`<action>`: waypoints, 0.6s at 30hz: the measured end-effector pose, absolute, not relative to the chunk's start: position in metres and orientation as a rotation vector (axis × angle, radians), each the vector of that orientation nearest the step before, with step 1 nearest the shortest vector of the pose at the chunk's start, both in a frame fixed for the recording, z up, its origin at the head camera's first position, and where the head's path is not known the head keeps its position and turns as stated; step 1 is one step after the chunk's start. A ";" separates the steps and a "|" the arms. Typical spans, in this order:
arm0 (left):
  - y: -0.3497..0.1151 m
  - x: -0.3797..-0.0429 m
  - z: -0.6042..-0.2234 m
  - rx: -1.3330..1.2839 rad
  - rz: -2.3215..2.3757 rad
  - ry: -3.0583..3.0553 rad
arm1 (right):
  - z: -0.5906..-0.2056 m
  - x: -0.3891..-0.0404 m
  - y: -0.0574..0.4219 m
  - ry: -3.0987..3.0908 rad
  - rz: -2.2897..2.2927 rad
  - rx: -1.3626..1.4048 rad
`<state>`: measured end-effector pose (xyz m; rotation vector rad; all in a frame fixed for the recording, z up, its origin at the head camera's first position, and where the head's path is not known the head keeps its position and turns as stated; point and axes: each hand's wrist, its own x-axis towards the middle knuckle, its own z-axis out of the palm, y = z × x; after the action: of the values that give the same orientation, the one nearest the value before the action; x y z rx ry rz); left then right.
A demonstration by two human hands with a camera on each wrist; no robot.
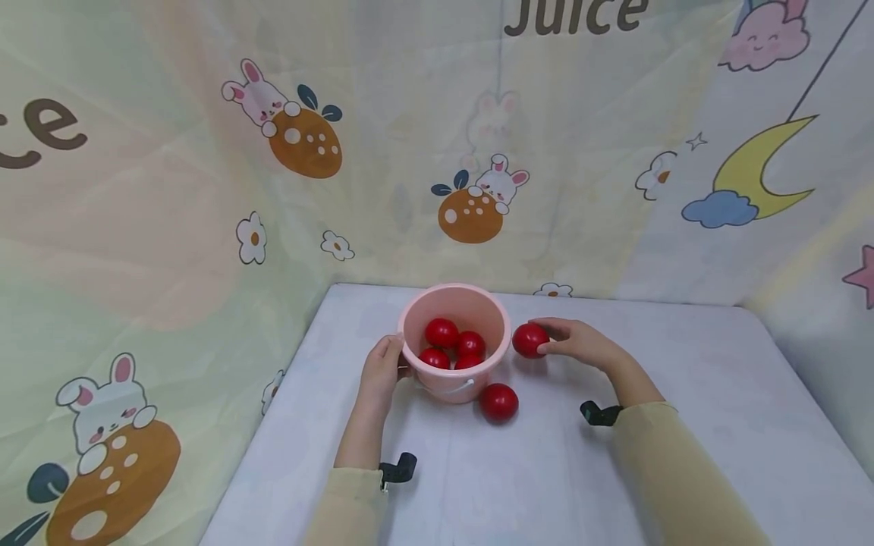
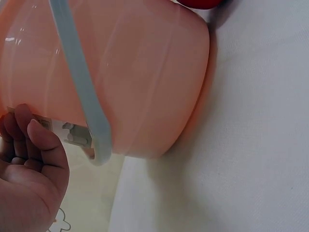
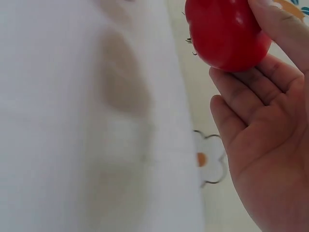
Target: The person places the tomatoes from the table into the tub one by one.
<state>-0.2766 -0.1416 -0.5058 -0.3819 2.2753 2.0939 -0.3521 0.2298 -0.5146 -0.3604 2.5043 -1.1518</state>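
Note:
A pink bucket [image 1: 454, 383] with a pale handle [image 2: 79, 72] stands near the table's back edge. Several glossy round red fruits [image 1: 441, 333] lie inside it; their exact kind is unclear. My left hand [image 1: 381, 371] holds the bucket at its left side, near the rim, and its curled fingers [image 2: 46, 137] show beside the handle joint. To the right of the bucket, my right hand [image 1: 580, 345] grips another round red fruit [image 3: 229, 34] between thumb and fingers, above the tabletop. One more red fruit [image 1: 498, 403] rests on the table close to the bucket's front right.
A white cloth covers the table [image 1: 546, 470]. Behind it and at both sides hangs a printed curtain [image 1: 382, 152] with rabbits, flowers and a moon. Black camera mounts [image 1: 397, 468] sit on both wrists.

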 end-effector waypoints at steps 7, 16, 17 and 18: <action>-0.141 -0.277 -0.507 -0.373 2.093 2.270 | -0.471 -0.362 0.241 2.549 -1.186 -0.350; -0.141 -0.276 -0.507 -0.359 2.095 2.274 | -0.406 -0.377 0.232 2.549 -1.247 -0.452; -0.141 -0.276 -0.507 -0.355 2.098 2.274 | -0.400 -0.378 0.230 2.541 -1.248 -0.472; -0.141 -0.276 -0.508 -0.354 2.100 2.274 | -0.394 -0.379 0.227 2.525 -1.254 -0.491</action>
<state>-0.2759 -0.1411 -0.5075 -0.3539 2.2743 2.0999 -0.3787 0.2268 -0.3938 -0.4910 2.5253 -1.2536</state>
